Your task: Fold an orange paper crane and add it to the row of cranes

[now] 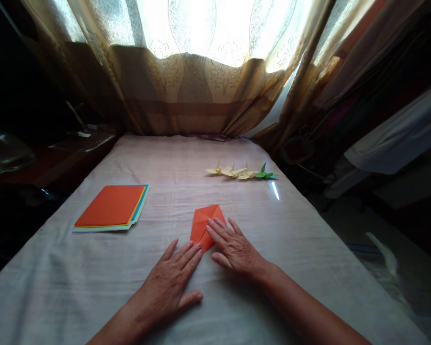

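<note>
A folded sheet of orange origami paper (201, 218) lies flat on the cloth, its creases and a kite-like outline showing. My left hand (168, 280) rests palm down at its lower left corner, fingertips touching the paper and thumb spread away. From the right, my right hand (235, 247) lies over the paper's right side with its fingers stretched out, pressing on it and hiding that edge. Neither hand is wrapped round anything.
A stack of coloured paper (109, 206), orange on top, sits to the left. Several folded paper cranes (233, 171), cream with green (266, 175) at the end, stand in a row at the back right. A patterned curtain (201, 91) hangs behind the cloth-covered surface (290, 287).
</note>
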{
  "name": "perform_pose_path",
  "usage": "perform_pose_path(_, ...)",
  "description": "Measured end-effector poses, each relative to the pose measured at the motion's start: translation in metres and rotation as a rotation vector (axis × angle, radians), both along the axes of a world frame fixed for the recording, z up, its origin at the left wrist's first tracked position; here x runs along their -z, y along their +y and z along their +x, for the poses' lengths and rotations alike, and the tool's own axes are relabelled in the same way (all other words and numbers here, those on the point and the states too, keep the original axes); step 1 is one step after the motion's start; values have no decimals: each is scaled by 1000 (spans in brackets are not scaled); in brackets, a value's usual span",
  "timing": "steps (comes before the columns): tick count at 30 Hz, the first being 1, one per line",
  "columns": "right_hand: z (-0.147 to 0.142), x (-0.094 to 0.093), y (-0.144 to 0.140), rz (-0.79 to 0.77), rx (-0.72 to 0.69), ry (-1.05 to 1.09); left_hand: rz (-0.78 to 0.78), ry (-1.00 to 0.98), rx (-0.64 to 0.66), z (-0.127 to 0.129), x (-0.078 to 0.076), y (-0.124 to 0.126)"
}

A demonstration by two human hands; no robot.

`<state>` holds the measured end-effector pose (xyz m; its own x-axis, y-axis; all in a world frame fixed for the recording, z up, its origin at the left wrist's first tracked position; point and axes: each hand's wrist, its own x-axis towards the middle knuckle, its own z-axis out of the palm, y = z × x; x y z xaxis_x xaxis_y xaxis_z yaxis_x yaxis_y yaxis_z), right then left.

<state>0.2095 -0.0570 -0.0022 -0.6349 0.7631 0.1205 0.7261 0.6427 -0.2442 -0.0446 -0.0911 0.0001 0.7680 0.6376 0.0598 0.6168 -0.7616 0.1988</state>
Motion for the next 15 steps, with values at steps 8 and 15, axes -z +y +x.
perform_pose_path(8, -25, -6, 29, -213, -149, -11, 27, 6, 7, -1, 6, 0)
perform_pose_path(15, -18, -7, 63, -160, -92, -102, -89, 74, -21, 0, -3, -1)
